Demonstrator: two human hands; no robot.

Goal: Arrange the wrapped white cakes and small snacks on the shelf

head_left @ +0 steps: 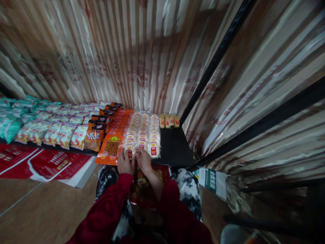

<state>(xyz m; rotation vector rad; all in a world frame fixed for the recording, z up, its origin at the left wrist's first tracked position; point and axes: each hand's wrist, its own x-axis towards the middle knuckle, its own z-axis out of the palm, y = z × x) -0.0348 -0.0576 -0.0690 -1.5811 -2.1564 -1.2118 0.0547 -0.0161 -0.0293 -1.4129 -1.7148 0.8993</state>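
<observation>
Rows of clear-wrapped white round crackers (154, 137) with red labels stand on a black shelf. At the front of the left row, my left hand (125, 163) has its fingers and thumb around a cracker packet (130, 153). Close beside it, my right hand (144, 160) has curled fingers pinched together at that packet's right edge. What lies between those fingertips is partly hidden. Below both hands, between my knees, sits a red bag (142, 200) with small brown-gold wrapped pieces in it.
Left of the crackers lie orange snack-stick packs (111, 145), orange-brown bags (94, 135), white snack bags (78, 137) and teal bags (11, 128). Several small yellow packets (169, 121) stand at the back right of the black shelf (175, 149). Dark posts (218, 59) frame it; a red-and-white box (58, 166) lies below.
</observation>
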